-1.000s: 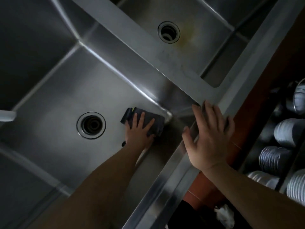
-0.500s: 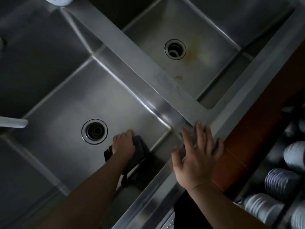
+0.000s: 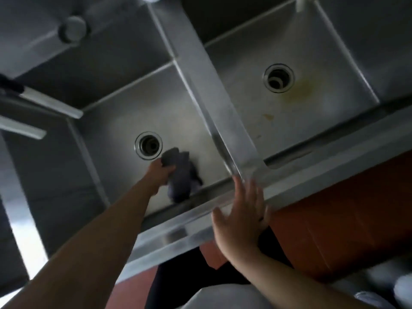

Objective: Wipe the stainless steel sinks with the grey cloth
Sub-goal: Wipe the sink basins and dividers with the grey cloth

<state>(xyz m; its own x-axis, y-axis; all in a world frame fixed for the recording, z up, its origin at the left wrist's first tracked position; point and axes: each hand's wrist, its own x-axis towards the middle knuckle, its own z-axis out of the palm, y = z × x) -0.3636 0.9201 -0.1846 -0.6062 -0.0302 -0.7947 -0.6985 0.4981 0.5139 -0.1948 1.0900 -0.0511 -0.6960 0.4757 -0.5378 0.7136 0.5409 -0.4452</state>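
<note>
Two stainless steel sinks sit side by side, split by a steel divider. The left sink has a round drain. My left hand reaches down into it and grips the bunched grey cloth on the basin floor, just right of the drain and near the front wall. My right hand rests with spread fingers on the front rim, where the divider meets it. The right sink has its own drain and yellowish stains beside it.
Two tap spouts stick out over the left sink from the left. A round knob sits on the back wall, and another spout hangs over the right sink. Red-brown floor lies in front of the unit.
The view has swung so the sinks lie more square. My left hand has dragged the cloth from the front right corner towards the drain, and now grips it bunched rather than pressing it flat.
</note>
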